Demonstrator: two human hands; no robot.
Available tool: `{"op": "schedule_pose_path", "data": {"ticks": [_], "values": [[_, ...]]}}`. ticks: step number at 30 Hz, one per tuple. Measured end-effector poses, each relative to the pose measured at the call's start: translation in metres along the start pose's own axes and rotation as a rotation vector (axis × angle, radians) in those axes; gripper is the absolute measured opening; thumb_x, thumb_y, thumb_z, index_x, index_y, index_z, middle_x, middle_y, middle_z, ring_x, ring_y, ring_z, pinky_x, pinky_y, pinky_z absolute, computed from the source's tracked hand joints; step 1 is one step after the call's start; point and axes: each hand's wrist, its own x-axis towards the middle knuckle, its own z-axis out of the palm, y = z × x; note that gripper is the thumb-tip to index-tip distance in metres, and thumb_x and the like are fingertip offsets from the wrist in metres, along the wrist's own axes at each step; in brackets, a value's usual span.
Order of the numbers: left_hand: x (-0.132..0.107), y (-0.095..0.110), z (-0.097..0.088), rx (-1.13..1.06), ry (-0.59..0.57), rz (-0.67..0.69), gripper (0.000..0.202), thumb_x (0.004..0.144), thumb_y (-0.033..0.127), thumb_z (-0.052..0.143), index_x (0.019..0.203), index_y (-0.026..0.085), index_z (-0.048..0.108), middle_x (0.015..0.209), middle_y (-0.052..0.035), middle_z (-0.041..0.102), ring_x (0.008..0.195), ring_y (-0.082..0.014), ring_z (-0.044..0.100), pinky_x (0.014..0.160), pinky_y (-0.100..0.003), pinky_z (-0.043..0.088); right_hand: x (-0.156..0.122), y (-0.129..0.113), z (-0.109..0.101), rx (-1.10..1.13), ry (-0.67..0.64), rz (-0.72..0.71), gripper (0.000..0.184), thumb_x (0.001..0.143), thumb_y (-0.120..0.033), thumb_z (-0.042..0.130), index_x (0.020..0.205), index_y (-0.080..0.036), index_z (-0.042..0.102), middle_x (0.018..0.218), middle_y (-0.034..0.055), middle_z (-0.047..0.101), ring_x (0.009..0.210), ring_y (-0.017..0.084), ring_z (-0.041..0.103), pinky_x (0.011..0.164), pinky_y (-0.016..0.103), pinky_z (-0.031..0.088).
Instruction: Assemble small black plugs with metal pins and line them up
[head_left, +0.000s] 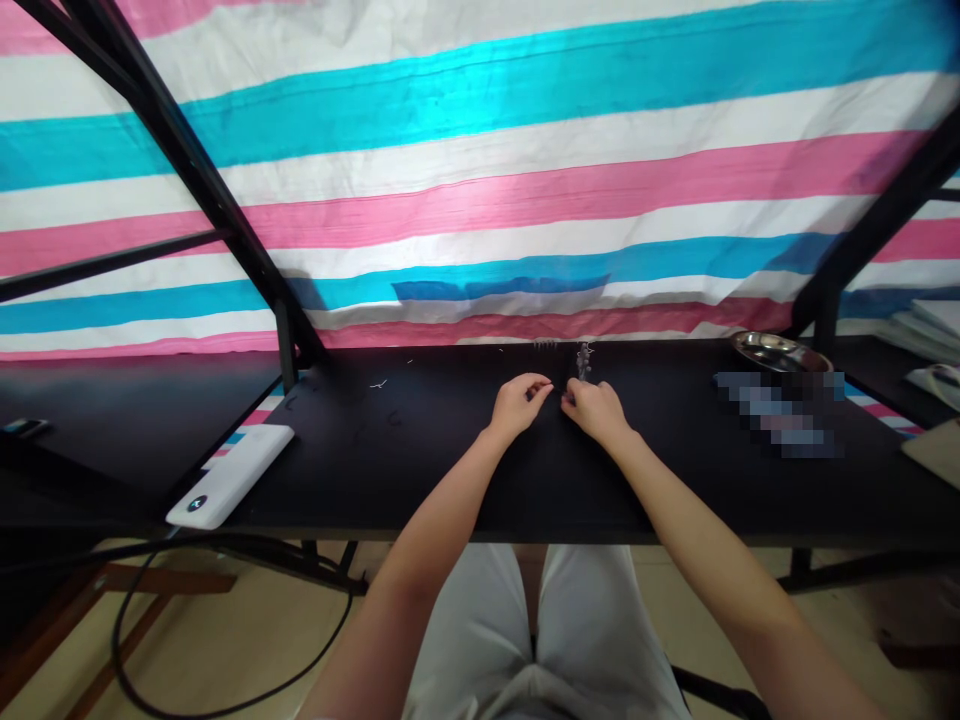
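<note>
A clear, knobbly strip [583, 364] lies on the matte black surface [420, 470] by its far edge, just beyond the right hand [595, 408], fingers curled. The left hand [517, 404] is pinched beside it; one cannot tell what either grips. A shiny, round metal dish [819, 364] sits near the far right corner, a smooth white slab [236, 475] at the left edge.

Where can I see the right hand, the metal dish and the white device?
Right hand [598, 408]: head view, on the back of the hand.
Metal dish [781, 351]: head view, on its shiny inside.
White device [234, 476]: head view, on the middle of its top face.
</note>
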Motion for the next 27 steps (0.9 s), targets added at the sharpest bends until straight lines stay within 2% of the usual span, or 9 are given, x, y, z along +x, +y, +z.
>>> {"op": "schedule_pose_path", "data": {"ticks": [6, 11, 16, 20, 22, 27], "values": [[0.001, -0.004, 0.002, -0.038, -0.001, -0.046, 0.018, 0.080, 0.030, 0.055, 0.089, 0.017, 0.064, 0.081, -0.0029, 0.066, 0.067, -0.0099, 0.058, 0.061, -0.022, 0.045, 0.000, 0.007, 0.004, 0.171, 0.208, -0.161, 0.018, 0.084, -0.028, 0.046, 0.077, -0.016, 0.057, 0.068, 0.0038, 0.064, 0.058, 0.013, 0.054, 0.064, 0.027, 0.028], [0.001, -0.006, 0.001, -0.095, 0.015, -0.094, 0.019, 0.079, 0.032, 0.055, 0.089, 0.017, 0.063, 0.077, -0.0027, 0.064, 0.064, -0.0093, 0.056, 0.058, -0.021, 0.043, -0.001, 0.009, 0.008, 0.226, 0.292, -0.179, 0.020, 0.086, -0.032, 0.047, 0.081, -0.017, 0.059, 0.067, 0.0034, 0.064, 0.056, 0.013, 0.054, 0.063, 0.026, 0.031], [0.003, -0.003, 0.001, -0.251, 0.022, -0.177, 0.020, 0.077, 0.033, 0.058, 0.087, 0.015, 0.061, 0.074, -0.0021, 0.061, 0.063, -0.0084, 0.055, 0.058, -0.021, 0.044, -0.002, 0.008, 0.010, 0.251, 0.361, -0.147, 0.019, 0.086, -0.036, 0.050, 0.083, -0.019, 0.059, 0.071, 0.0024, 0.067, 0.055, 0.014, 0.056, 0.059, 0.025, 0.034], [0.004, 0.004, 0.002, -0.425, 0.047, -0.277, 0.036, 0.068, 0.037, 0.067, 0.094, 0.014, 0.058, 0.079, -0.0011, 0.058, 0.055, -0.0051, 0.053, 0.054, -0.021, 0.044, -0.002, 0.005, 0.006, 0.280, 0.440, -0.164, 0.020, 0.086, -0.035, 0.049, 0.082, -0.018, 0.059, 0.070, 0.0029, 0.067, 0.056, 0.014, 0.057, 0.059, 0.025, 0.037], [0.003, 0.007, 0.003, -0.474, 0.027, -0.304, 0.043, 0.065, 0.038, 0.070, 0.098, 0.014, 0.057, 0.077, 0.0000, 0.058, 0.050, -0.0034, 0.049, 0.050, -0.020, 0.042, -0.002, 0.002, 0.004, 0.289, 0.481, -0.174, 0.019, 0.087, -0.033, 0.048, 0.080, -0.018, 0.059, 0.069, 0.0032, 0.066, 0.055, 0.013, 0.056, 0.060, 0.025, 0.038], [0.000, 0.008, 0.003, -0.477, -0.080, -0.344, 0.035, 0.067, 0.041, 0.068, 0.086, 0.012, 0.060, 0.062, 0.0017, 0.056, 0.043, -0.0037, 0.045, 0.042, -0.018, 0.037, -0.003, -0.003, 0.004, 0.355, 0.520, -0.219, 0.016, 0.086, -0.026, 0.046, 0.087, -0.017, 0.059, 0.071, 0.0039, 0.065, 0.057, 0.014, 0.056, 0.062, 0.026, 0.042]]}}
